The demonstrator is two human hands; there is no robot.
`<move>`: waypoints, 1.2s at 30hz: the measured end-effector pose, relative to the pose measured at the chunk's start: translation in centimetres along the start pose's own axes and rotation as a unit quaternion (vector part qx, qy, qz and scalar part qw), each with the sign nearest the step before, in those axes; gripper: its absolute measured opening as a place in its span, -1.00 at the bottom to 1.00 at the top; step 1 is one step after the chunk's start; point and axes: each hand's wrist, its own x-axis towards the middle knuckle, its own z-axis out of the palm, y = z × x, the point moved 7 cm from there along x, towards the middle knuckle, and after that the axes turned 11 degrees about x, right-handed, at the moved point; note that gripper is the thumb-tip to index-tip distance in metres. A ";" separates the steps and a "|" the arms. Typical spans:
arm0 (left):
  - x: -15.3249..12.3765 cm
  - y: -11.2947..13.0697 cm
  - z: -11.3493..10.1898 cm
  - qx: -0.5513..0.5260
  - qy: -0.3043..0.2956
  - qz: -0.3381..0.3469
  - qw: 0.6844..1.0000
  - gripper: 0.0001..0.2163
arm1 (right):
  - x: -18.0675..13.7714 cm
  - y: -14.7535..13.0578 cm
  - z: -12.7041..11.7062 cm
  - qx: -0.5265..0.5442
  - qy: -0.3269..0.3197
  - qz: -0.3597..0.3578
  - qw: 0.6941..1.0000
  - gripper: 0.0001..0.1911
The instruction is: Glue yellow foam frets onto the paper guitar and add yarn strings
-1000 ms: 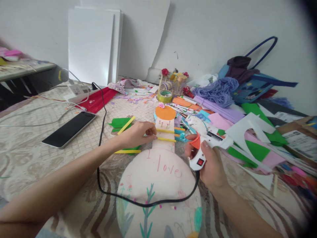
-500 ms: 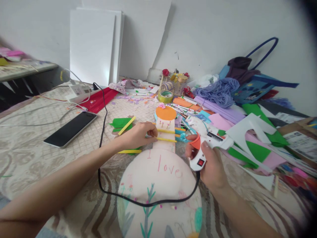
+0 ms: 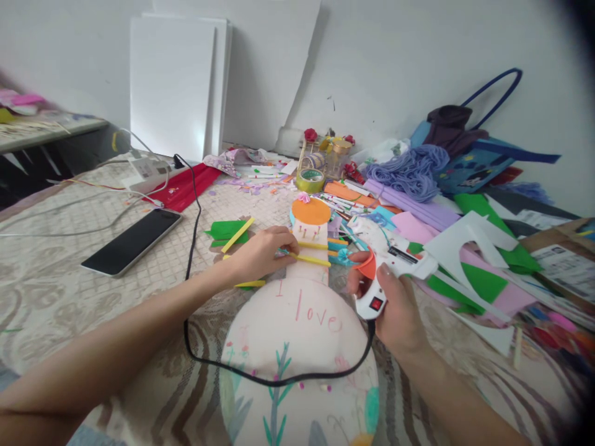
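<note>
My left hand (image 3: 269, 249) is closed, its fingertips pinching the left end of a yellow strip (image 3: 313, 261) that lies across the neck of a white guitar-shaped cutout. A second yellow strip (image 3: 314, 245) lies just above it. The cutout's round body (image 3: 302, 328) bears the words "I love" and painted plants; an orange disc (image 3: 311, 212) tops the neck. In my right hand (image 3: 402, 313) is a white glue gun (image 3: 395, 263), fingers around its orange trigger. Its black cord (image 3: 307, 376) loops across the cutout. Green paper (image 3: 227, 230) with yellow strips lies by my left hand.
A dark-screened phone (image 3: 132, 241) lies on the left, near a power strip (image 3: 146, 170) and red cloth (image 3: 183, 189). Tape (image 3: 310, 179), markers, purple yarn (image 3: 409, 170), a blue bag (image 3: 478, 164) and paper scraps (image 3: 483, 266) crowd the back and right. White boards (image 3: 171, 87) lean on the wall.
My left fingers have shifted slightly right along the lower yellow strip, which now slants a little more. The glue gun and my right hand stay nearly still.
</note>
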 end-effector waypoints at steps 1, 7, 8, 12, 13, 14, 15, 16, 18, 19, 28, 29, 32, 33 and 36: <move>0.0 -0.1 0.1 -0.001 -0.001 -0.003 1.000 -0.93 | 0.0 0.0 0.0 0.000 0.001 0.000 1.000 -0.69; 0.1 -0.5 0.2 -0.006 0.013 -0.002 1.000 -0.91 | 0.0 0.0 0.1 -0.003 -0.003 -0.005 1.000 -0.68; 0.1 -0.5 0.1 -0.009 0.013 0.001 1.000 -0.90 | 0.0 0.0 0.1 -0.003 -0.004 -0.006 1.000 -0.68; 0.1 -0.2 0.1 -0.010 0.009 0.011 1.000 -0.87 | 0.0 -0.1 0.1 0.005 -0.003 0.003 1.000 -0.69; 0.0 -0.1 0.1 -0.007 0.007 0.013 1.000 -0.87 | 0.0 -0.1 0.1 0.006 -0.003 0.002 1.000 -0.70; 0.0 -0.1 0.1 -0.005 0.006 0.014 1.000 -0.87 | -0.1 -0.1 0.1 0.006 -0.004 0.001 1.000 -0.70; 0.0 0.0 0.1 -0.003 0.005 0.014 1.000 -0.87 | -0.1 -0.2 0.1 0.005 -0.003 -0.001 1.000 -0.70; 0.0 0.0 0.1 -0.002 0.005 0.014 1.000 -0.88 | -0.1 -0.2 0.2 0.005 -0.004 -0.001 1.000 -0.70; 0.0 -0.1 0.0 -0.001 0.007 0.012 1.000 -0.87 | -0.1 -0.1 0.2 0.005 -0.005 -0.001 1.000 -0.70; 0.0 -0.1 -0.1 -0.001 0.009 0.011 1.000 -0.86 | -0.1 -0.1 0.1 0.005 -0.005 0.000 1.000 -0.70; 0.1 -1.5 -1.5 -0.001 0.041 -0.041 0.998 -0.83 | 0.0 0.1 0.0 0.008 -0.008 0.004 1.000 -0.69; 0.1 -1.5 -1.5 -0.006 0.039 -0.043 0.998 -0.84 | 0.0 0.1 0.0 0.006 -0.006 0.004 1.000 -0.69; 0.1 -1.2 -1.1 -0.026 0.023 -0.031 0.999 -0.87 | -0.1 0.0 0.0 0.001 -0.002 0.005 1.000 -0.69; 0.1 -0.9 -0.9 -0.030 0.016 -0.022 0.999 -0.88 | -0.1 0.0 0.1 0.002 -0.003 0.004 1.000 -0.69; 0.1 -0.5 -0.3 -0.031 0.007 -0.004 0.999 -0.90 | -0.1 0.0 0.3 0.004 -0.008 0.002 1.000 -0.70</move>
